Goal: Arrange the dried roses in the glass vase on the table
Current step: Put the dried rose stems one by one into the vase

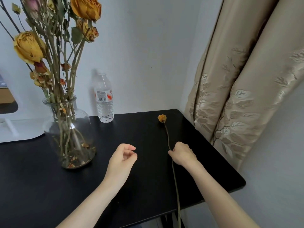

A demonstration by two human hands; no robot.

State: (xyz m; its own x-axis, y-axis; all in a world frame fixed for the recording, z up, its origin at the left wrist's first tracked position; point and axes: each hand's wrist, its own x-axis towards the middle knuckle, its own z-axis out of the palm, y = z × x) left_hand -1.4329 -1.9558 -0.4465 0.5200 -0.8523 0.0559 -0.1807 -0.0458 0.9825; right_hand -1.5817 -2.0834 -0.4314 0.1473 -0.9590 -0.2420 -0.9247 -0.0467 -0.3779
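Observation:
A clear glass vase (69,129) stands at the left of the black table (41,186), holding several dried roses (28,46) with yellow and orange heads on tall stems. One more dried rose (162,118) lies on the table to the right, its small orange head pointing away and its long thin stem running past the near table edge. My right hand (182,154) pinches that stem about midway. My left hand (122,159) hovers over the table between vase and rose, fingers loosely curled and holding nothing.
A plastic water bottle (105,97) stands by the wall behind the vase. A beige patterned curtain (238,89) hangs close to the table's right edge. A white object (18,127) sits at the far left.

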